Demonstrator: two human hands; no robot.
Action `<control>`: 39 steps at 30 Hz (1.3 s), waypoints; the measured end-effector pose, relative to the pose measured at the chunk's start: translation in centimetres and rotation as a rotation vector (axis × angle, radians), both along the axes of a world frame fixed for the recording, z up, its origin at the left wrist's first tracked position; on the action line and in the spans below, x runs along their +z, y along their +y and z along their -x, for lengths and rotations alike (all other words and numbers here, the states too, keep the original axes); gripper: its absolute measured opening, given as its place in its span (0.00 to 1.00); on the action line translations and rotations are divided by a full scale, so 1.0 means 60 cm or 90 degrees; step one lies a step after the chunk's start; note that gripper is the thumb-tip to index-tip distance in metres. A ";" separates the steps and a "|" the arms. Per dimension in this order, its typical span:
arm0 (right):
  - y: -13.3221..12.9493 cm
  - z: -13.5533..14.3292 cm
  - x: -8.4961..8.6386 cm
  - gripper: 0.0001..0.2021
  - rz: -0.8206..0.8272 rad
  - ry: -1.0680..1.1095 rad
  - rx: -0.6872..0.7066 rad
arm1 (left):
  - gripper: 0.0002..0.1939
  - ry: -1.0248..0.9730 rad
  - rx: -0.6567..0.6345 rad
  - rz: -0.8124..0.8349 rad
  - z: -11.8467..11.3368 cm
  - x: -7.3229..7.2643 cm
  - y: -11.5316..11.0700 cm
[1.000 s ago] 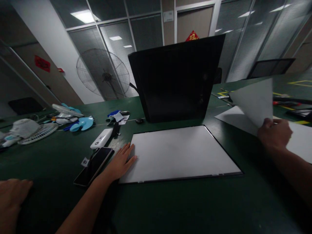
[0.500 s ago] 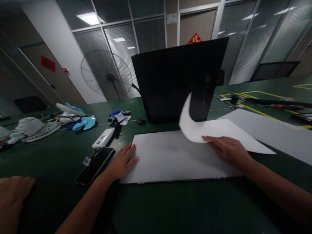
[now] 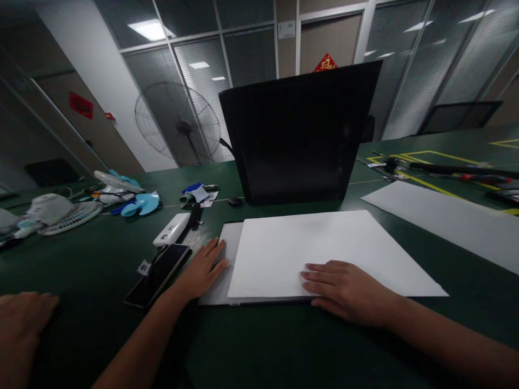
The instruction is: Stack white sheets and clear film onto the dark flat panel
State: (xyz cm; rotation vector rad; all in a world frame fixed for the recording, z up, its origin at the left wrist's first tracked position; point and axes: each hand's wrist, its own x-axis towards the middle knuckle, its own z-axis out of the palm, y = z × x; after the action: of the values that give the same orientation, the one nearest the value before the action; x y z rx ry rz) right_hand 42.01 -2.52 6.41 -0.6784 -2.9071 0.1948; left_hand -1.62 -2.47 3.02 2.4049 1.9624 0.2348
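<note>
A white sheet lies flat over a greyish-white panel with a thin dark edge, shifted to the right so the panel's left strip shows. My left hand rests with fingers spread on the panel's left edge, holding nothing. On the sheet's front part lies my right hand, palm down, fingers stretched out. Behind the sheet stands a large black panel, tilted back.
Left of my left hand lie a phone and a white device. Another person's hand rests at the far left. Fan parts sit behind. Another white sheet and a black rod are at right.
The white sheet, curled up in my right hand before, now lies flat over the panel. My right hand has come forward and left, and its fingers have straightened. My left hand stays put.
</note>
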 end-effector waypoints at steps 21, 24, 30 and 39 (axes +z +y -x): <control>0.084 -0.072 -0.026 0.33 -0.025 -0.054 -0.349 | 0.38 -0.015 -0.002 0.014 0.005 -0.001 -0.001; 0.072 -0.056 -0.019 0.35 -0.025 -0.066 -0.349 | 0.39 -0.013 -0.001 0.014 0.007 -0.005 -0.001; 0.066 -0.053 -0.017 0.35 -0.016 -0.047 -0.314 | 0.38 -0.013 -0.009 -0.017 0.009 -0.008 0.000; 0.056 -0.040 -0.014 0.36 -0.045 -0.042 -0.314 | 0.41 -0.008 0.009 0.006 0.009 -0.003 -0.001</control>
State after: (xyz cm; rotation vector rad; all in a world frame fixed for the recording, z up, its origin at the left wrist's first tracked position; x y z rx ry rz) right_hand 44.42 0.86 5.59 -1.3727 -2.6804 0.0115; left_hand -2.13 -2.50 2.83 2.3790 1.9701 0.2405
